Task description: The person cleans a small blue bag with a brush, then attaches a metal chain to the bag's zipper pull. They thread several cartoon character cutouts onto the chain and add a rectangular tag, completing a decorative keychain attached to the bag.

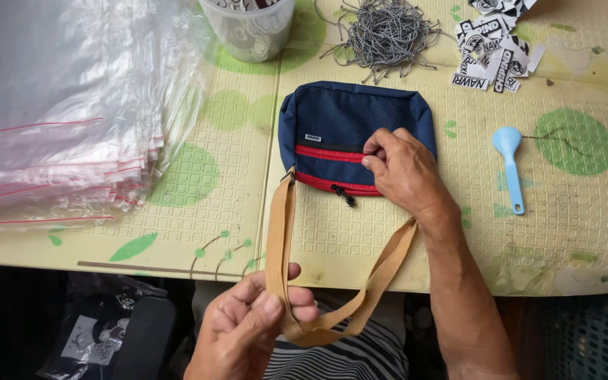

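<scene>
Navy blue pouch bag [346, 130] with red zip bands, flat on the cream-and-green patterned tabletop [585, 232], near its middle. Right hand [406, 172] resting on the bag's right half, fingers [374, 163] pinched together on the red zip band. Tan webbing strap [281, 232] running from the bag's left corner down off the near edge, looping back up to the right corner. Left hand [251, 327] below the near edge, thumb and fingers clamped on the strap near the bottom of its loop. Stack of clear zip-seal plastic bags [65, 105] with red lines, far left. Clear plastic cup [248, 28] at the far edge, just beyond the bag. Tangle of grey cords [385, 32] to the cup's right. Pile of black-and-white labels [494, 46] far right. Light blue plastic spoon [510, 165] right of the bag, apart from it.
</scene>
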